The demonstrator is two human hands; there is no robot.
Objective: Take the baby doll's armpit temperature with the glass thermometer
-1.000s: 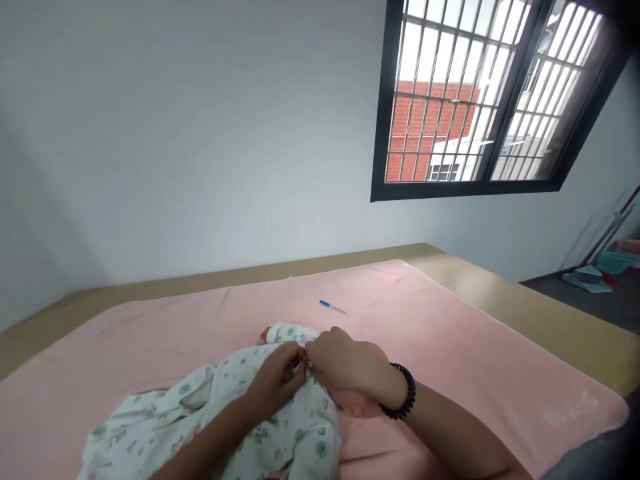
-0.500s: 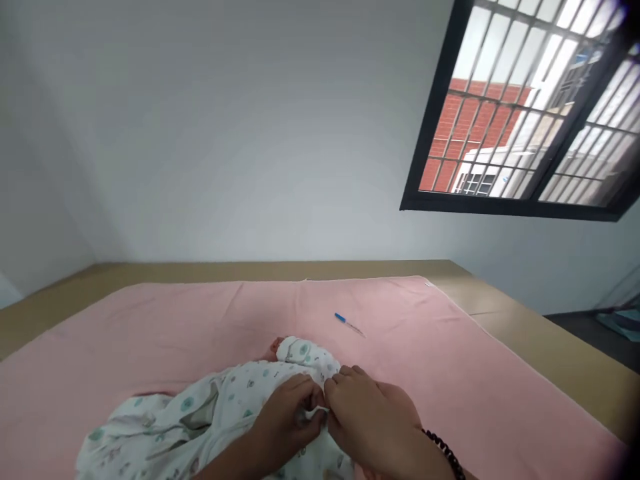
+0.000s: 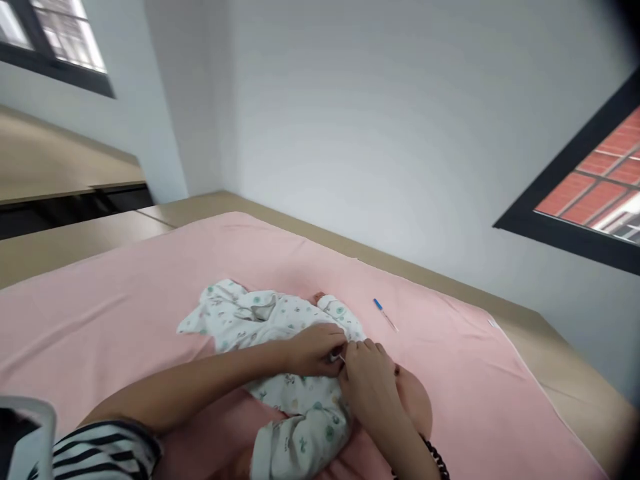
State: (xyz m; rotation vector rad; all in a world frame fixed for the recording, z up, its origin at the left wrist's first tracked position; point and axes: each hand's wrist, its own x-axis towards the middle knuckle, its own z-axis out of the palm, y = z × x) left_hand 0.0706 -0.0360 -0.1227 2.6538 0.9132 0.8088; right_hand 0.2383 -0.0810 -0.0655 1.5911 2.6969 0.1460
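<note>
Pale grey walls and a black-framed barred window (image 3: 590, 200) showing red brick outside close in the scene, with a second window (image 3: 55, 40) high at the far left. Below them a soft pink blanket (image 3: 125, 293) covers a wide tan-edged platform (image 3: 565, 367) that runs along the wall. On the blanket lies a baby doll dressed in a white sleepsuit printed with small green and grey figures (image 3: 280, 320), its loose upper part bunched toward the left and one cuffed sleeve reaching toward the wall. Part of the doll's bare pink head (image 3: 415, 403) shows just right of the hands. Both of the person's hands meet at the middle of the sleepsuit's front. The left hand (image 3: 315, 347), its arm coming from a black-and-white striped sleeve (image 3: 100, 453), has its grip closed in a pinch on the fabric edge. The right hand (image 3: 367, 383), a black beaded bracelet (image 3: 435, 460) at its wrist, is likewise pinched shut on the same garment, fingertips touching those of the left. A small white bit shows between the fingers; what it is cannot be told. A slim pen with a blue cap (image 3: 384, 313) lies on the blanket beyond the doll, near but not touching it.
</note>
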